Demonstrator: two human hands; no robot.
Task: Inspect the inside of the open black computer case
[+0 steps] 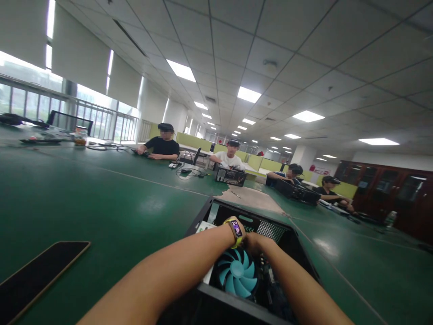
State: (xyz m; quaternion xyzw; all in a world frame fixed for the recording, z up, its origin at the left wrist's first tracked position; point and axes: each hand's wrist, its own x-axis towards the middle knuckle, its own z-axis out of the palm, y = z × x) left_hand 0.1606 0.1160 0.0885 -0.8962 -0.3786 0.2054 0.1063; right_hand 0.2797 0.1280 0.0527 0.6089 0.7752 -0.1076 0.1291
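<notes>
A black computer case (233,300) lies open in front of me on the green table. Both my hands reach inside it, close together near its far end. My left hand (241,225), with a smartwatch (236,228) on a yellow-green band at the wrist, hides its own fingers. Beside it is my right hand (253,243), its fingers dark and hidden in the case. Just below the hands sits a cooling fan (237,270) with turquoise blades. A perforated panel (270,230) shows at the far end of the case. What the fingers touch cannot be seen.
A long black mat (40,273) lies at the left on the green table (145,216). Past the case is a bare brownish patch (250,197). Several people sit across the table, one behind another computer case (230,176). A clear bottle (390,219) stands far right.
</notes>
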